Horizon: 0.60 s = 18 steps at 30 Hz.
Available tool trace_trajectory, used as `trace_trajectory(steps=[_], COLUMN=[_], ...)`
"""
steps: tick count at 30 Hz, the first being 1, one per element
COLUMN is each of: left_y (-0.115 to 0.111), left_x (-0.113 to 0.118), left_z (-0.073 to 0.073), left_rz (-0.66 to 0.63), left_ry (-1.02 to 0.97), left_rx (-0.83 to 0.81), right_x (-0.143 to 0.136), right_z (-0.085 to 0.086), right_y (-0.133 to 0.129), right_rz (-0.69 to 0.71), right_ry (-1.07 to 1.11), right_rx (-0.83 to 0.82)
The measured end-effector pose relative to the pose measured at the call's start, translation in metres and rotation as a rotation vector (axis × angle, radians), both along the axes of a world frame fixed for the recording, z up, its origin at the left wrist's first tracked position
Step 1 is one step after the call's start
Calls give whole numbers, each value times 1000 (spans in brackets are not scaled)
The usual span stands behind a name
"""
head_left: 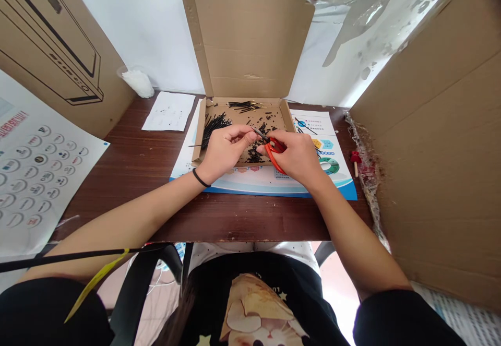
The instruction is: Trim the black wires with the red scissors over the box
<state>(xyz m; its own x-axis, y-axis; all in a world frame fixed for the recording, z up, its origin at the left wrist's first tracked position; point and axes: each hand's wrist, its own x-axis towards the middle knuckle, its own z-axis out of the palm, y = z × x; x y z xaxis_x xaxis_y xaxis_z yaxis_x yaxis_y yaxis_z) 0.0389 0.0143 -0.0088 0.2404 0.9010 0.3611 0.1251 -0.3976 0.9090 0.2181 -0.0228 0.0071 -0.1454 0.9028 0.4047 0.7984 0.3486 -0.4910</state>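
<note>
Both my hands are over the front of an open cardboard box (250,48). Pinched in my left hand (225,150) is a thin black wire (194,146), whose tail sticks out to the left. My right hand (299,155) grips red-handled scissors (275,155), their dark blades pointing left at my left fingertips. The exact spot where blades and wire meet is too small to make out. Inside the box lie a bundle of black wires (215,126) on the left, another bundle with gold-coloured ends (246,105) at the back, and many short black cut pieces (254,155).
Under the box is a printed sheet (188,176) on the brown table (129,166). White paper (169,111) with small black bits lies back left, near a plastic cup (136,81). A red-topped stick (355,162) lies right. Large cardboard panels (442,142) flank the table.
</note>
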Motion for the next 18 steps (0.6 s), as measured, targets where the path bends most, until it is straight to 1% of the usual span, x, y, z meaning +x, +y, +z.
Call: trace_trajectory(steps=[7, 11, 14, 18], left_y=[0, 0, 0, -1], left_x=[-2, -3, -3, -4], left_z=[3, 3, 4, 8], left_rz=[-26, -66, -65, -39], left_ry=[51, 83, 94, 101], left_rx=[38, 43, 43, 50], right_x=[4, 8, 8, 6], right_z=[-1, -5, -6, -1], right_y=[1, 3, 4, 2], right_rz=[6, -32, -61, -48], right_ry=[-93, -165, -153, -76], right_rx=[64, 124, 111, 64])
